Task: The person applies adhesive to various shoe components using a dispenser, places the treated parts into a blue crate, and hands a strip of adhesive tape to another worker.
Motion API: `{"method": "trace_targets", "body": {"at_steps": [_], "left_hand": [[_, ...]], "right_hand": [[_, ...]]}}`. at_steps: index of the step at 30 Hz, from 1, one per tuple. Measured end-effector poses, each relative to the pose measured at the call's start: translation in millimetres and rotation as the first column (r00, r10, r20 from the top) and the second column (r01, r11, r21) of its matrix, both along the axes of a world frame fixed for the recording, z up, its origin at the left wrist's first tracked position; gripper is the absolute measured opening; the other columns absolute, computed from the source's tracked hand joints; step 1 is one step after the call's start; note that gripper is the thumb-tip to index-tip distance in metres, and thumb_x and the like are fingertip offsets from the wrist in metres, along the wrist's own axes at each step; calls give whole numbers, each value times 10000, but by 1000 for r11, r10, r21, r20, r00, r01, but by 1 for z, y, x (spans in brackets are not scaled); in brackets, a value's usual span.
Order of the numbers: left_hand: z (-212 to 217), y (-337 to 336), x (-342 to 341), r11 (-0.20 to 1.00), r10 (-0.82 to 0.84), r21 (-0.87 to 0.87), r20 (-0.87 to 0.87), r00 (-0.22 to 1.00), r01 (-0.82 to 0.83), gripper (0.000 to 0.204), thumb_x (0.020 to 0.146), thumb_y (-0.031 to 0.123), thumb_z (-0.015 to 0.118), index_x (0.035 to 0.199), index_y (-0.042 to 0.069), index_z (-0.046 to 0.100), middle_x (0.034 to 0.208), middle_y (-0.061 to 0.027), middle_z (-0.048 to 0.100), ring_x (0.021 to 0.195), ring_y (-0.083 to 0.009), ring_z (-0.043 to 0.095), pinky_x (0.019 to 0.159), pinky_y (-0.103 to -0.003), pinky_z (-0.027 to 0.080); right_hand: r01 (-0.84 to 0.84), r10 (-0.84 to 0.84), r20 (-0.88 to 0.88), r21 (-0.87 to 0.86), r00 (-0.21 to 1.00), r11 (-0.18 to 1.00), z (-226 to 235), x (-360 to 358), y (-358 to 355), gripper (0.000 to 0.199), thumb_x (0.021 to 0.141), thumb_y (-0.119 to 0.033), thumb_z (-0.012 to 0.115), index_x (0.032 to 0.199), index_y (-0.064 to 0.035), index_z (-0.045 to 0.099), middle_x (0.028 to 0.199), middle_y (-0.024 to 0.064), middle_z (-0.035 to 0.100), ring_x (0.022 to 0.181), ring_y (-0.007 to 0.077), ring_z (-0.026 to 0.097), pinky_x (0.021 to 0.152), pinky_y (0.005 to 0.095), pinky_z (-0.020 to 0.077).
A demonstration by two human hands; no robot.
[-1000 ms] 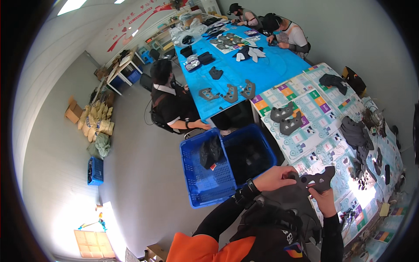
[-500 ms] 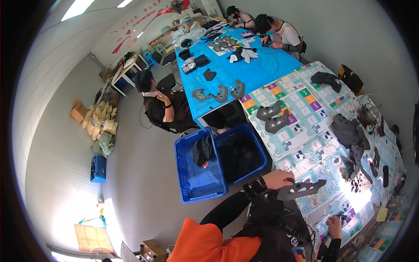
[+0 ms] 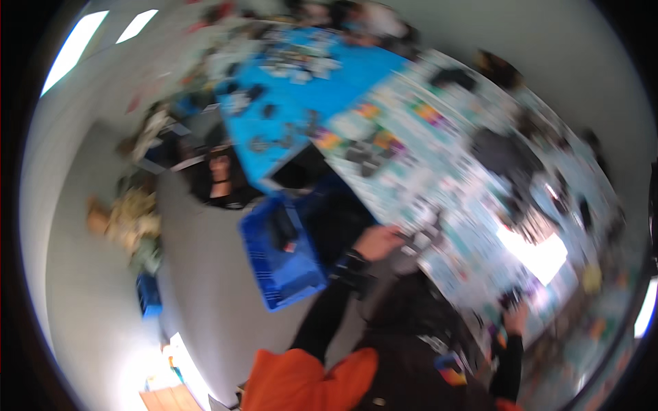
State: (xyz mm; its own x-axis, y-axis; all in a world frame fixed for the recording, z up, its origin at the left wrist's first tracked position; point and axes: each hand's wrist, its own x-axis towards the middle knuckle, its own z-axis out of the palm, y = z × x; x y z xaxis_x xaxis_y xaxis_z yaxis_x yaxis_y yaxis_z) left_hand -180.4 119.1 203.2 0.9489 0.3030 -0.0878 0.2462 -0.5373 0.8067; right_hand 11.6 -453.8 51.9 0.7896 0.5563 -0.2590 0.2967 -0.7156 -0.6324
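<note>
Hold steady the dark piece (image 3: 401, 262) the left hand (image 3: 378, 242) grasps, centre-right; the right hand (image 3: 515, 319), lower right, has an unclear grip

Blue-topped tbl. (image 3: 363, 72), upper ctr.; seated co-worker (image 3: 235, 192) at its L side; blue crate (image 3: 291, 274) nr. its lower end; tan sacks (image 3: 133, 219), blurred, along L wall (image 3: 79, 288); sm. blue bin (image 3: 149, 294) below; ceiling lts. (image 3: 75, 51), upper L.

Ceiling lights (image 3: 74, 53) glow above a grey floor (image 3: 199, 294).
</note>
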Motion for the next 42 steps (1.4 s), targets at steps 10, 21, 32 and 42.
{"method": "trace_targets", "body": {"at_steps": [10,21,32,42], "left_hand": [[-85,-19,36,941,35,-302,-368,929,-155,244,991,186,669,1217,96,694,878,22,676,732,-63,600,632,-235,485],[-161,-104,165,891,-261,-433,-245,934,135,206,979,144,686,1169,64,695,814,8,678,690,-68,568,604,-258,451],[-191,-100,188,981,-195,-20,-239,951,195,270,807,252,838,904,44,695,769,-99,706,733,-300,681,678,-420,535],[-192,-98,189,983,-183,-64,-252,950,173,292,785,233,863,887,53,656,730,-66,656,682,-244,643,641,-379,515]], "right_hand": [[330,-226,328,-310,917,892,27,11,41,760,712,-240,912,1298,-10,486,1300,210,511,1229,434,503,992,477,492],[414,-368,204,-280,907,866,18,3,47,527,806,-58,724,1284,11,515,1069,170,632,877,347,696,749,458,552],[407,-374,-515,-53,771,912,89,11,136,546,886,-224,758,1372,-24,607,916,127,739,772,249,702,759,347,546],[107,-147,-551,-103,821,989,91,20,204,351,797,-123,616,1135,-29,627,882,250,677,904,479,650,780,490,514]]}}
